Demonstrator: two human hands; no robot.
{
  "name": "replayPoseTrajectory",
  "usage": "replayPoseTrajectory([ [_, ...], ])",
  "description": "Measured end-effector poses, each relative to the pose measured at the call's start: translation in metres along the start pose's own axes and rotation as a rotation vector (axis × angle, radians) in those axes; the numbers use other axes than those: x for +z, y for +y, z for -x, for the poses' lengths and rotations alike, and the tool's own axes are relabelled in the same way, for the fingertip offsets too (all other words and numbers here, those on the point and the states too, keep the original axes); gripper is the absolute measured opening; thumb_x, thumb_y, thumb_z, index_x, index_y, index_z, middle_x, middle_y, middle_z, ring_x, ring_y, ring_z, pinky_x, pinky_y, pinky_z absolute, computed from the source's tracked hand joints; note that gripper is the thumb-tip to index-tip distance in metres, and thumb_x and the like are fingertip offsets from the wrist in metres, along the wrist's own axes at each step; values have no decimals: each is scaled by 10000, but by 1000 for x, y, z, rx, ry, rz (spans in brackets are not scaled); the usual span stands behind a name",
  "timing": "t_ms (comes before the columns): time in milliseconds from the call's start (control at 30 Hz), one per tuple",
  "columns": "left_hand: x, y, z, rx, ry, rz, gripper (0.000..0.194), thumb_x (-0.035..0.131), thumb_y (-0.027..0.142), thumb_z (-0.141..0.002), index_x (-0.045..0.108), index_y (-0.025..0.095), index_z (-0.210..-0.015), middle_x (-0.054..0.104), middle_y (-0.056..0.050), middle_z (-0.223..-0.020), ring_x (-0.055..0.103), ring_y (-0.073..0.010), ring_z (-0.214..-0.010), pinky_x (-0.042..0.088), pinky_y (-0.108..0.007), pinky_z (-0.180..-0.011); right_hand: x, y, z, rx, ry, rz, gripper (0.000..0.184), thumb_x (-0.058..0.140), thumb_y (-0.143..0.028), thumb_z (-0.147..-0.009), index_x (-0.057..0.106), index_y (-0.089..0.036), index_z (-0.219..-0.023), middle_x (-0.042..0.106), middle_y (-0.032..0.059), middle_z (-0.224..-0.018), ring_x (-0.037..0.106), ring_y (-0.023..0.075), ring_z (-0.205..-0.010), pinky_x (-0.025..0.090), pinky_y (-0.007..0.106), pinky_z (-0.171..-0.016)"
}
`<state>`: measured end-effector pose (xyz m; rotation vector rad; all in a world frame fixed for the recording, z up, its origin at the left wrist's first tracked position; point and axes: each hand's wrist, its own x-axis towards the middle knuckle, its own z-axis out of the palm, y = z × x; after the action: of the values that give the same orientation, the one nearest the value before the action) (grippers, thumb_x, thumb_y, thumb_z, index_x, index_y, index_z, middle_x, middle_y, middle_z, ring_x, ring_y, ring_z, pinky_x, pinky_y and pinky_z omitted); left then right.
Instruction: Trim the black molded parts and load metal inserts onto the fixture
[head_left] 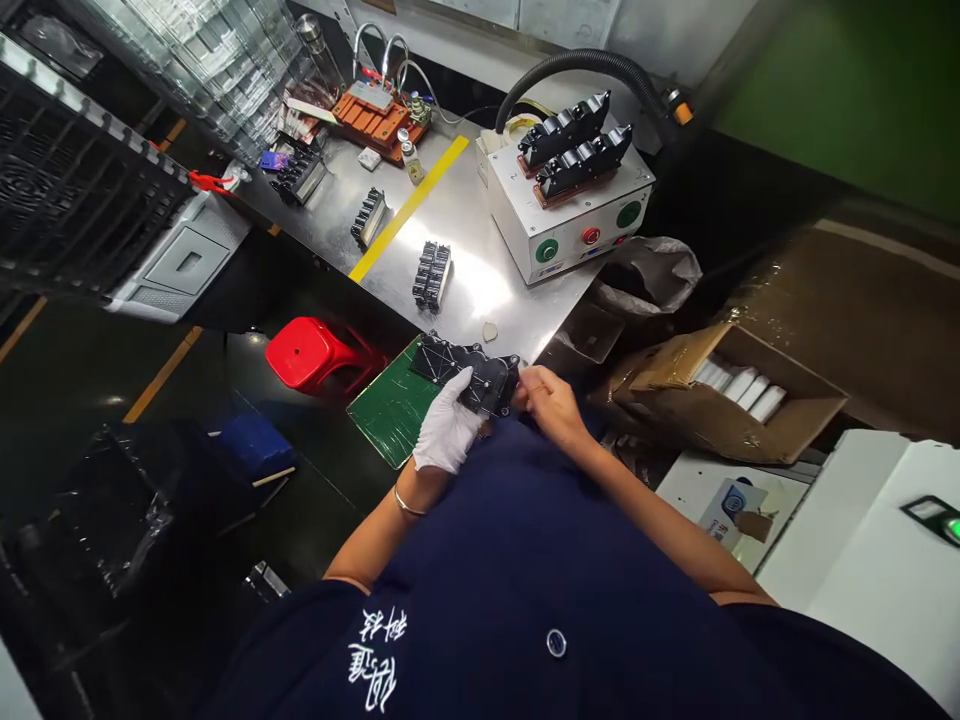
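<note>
My left hand, in a white glove, grips a black ribbed plastic part close to my body, over the front edge of the bench. The thumb lies across the part's ribbed face. At the part's right end is my bare right hand, its fingers curled and pinched together. What sits between those fingertips, if anything, is too small to make out. Beneath the part's left side lies a green board. A small pale flat piece rests on the bench just beyond.
Black parts stand on the metal bench by a yellow tape line. Farther back are an orange fixture and a white control box carrying two black parts. A red stool stands left, an open carton right.
</note>
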<state>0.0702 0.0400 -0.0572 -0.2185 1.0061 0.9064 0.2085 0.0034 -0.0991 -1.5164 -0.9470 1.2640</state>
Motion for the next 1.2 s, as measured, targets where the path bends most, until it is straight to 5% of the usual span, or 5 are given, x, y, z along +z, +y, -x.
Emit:
replayPoseTrajectory([
  [133,6,-2,5,-66,-45,-9,186,509,139,-921,678,82,-974,756,-99,-925,728,-183,-877,565,-317,-900,-12,4,-2,-88,90,-88,509,490,-666,-861,654,-210,-1016,568,13,-755,529,131,-604,473,267,-503],
  [333,12,-4,10,-130,-65,-16,203,495,165,-934,661,84,-1019,754,-94,-962,724,-196,-899,574,-354,-900,-19,0,1,-354,146,114,431,469,-554,-929,724,-209,-964,620,38,-778,586,165,-744,511,333,-731],
  [833,20,-6,22,-182,-73,-127,276,496,178,-940,626,87,-1166,759,-76,-918,726,-185,-895,565,-341,-914,-35,14,-19,-252,346,-10,462,614,-661,-788,531,-214,-708,493,-33,-615,437,109,-552,387,268,-538],
  [1033,23,-5,20,-152,-63,-100,269,462,178,-958,633,101,-1150,761,-66,-915,725,-195,-927,539,-379,-974,-31,-7,-2,-402,139,-33,331,613,-530,-859,587,-216,-759,584,-1,-695,528,131,-645,434,282,-606],
  [1200,23,-6,18,-153,-63,-120,250,476,191,-950,636,100,-1118,759,-80,-926,713,-219,-983,538,-396,-976,-25,-17,0,-374,127,23,385,595,-592,-843,573,-222,-736,583,5,-667,526,143,-634,440,298,-591],
])
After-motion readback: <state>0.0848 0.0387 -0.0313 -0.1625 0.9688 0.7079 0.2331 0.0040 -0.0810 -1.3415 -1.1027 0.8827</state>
